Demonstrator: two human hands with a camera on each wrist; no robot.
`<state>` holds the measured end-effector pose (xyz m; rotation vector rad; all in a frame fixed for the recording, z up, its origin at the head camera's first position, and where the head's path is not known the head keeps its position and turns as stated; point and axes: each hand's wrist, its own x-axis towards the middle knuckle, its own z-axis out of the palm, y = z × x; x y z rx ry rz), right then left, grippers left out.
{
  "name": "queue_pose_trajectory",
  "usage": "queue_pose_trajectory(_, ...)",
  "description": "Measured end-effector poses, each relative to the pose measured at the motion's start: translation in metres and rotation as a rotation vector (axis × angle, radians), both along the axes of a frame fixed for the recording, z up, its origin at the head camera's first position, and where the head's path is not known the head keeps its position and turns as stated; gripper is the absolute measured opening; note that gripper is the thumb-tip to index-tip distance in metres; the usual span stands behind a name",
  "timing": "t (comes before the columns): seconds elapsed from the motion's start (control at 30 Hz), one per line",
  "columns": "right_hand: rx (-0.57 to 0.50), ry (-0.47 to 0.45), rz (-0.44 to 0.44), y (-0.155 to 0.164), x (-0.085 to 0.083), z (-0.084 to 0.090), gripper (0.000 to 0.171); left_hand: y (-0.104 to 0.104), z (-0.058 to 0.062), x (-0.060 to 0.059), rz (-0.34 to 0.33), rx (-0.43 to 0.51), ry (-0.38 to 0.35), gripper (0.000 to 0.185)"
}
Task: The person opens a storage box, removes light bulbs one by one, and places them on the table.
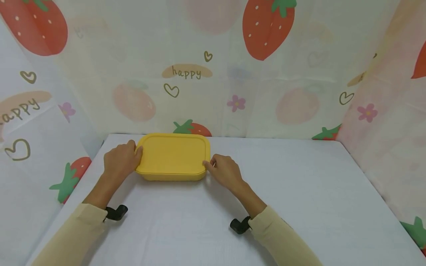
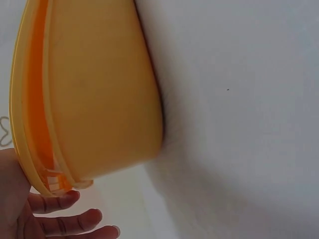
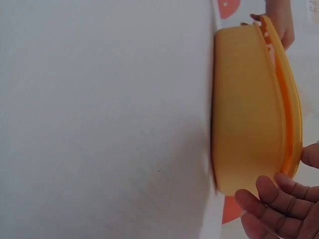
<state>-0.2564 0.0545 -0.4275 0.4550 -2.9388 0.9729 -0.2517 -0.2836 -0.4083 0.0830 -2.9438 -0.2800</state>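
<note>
A yellow rectangular box [image 3: 244, 109] stands on the white table with its yellow lid [image 1: 173, 153] over the top. Both wrist views show a narrow gap between lid and box rim along the near side. My left hand [image 1: 121, 159] pinches the lid's left end, thumb on top and the other fingers below the edge. At the opposite end, my right hand [image 1: 223, 169] pinches the lid near its front right corner, with thumb above and fingertips [image 3: 266, 186] beside the box wall. The inside of the box is mostly hidden under the lid.
The white-covered table [image 1: 286, 207] extends to the right of the box and toward me. Behind it hangs a curtain [image 1: 266, 81] printed with strawberries, hearts and flowers, and similar cloth lines both sides. A small black camera [image 1: 117, 212] sits at my left wrist.
</note>
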Motion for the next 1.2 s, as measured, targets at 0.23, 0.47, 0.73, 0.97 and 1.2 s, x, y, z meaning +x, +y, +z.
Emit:
queue_pose_trajectory(0.23, -0.009, 0.004, 0.013, 0.002, 0.006, 0.006, 0.035, 0.0, 0.007, 0.006, 0.007, 0.003, -0.031, 0.039)
queue_pose_trajectory(0.47, -0.016, 0.003, 0.03, 0.006, 0.015, 0.011, 0.035, 0.001, 0.008, 0.014, -0.003, 0.0, -0.051, 0.039)
queue_pose_trajectory(0.73, 0.008, 0.046, 0.057, 0.013, 0.024, 0.011, 0.035, 0.003, 0.008, 0.026, -0.028, 0.017, -0.017, 0.038)
queue_pose_trajectory(0.97, 0.046, 0.036, 0.081, 0.019, 0.034, 0.009, 0.034, 0.004, 0.003, 0.036, -0.048, 0.017, -0.01, 0.039)
queue_pose_trajectory(1.2, 0.077, 0.002, 0.08, 0.023, 0.044, 0.01, 0.033, 0.009, 0.007, 0.047, -0.044, -0.01, -0.03, 0.039)
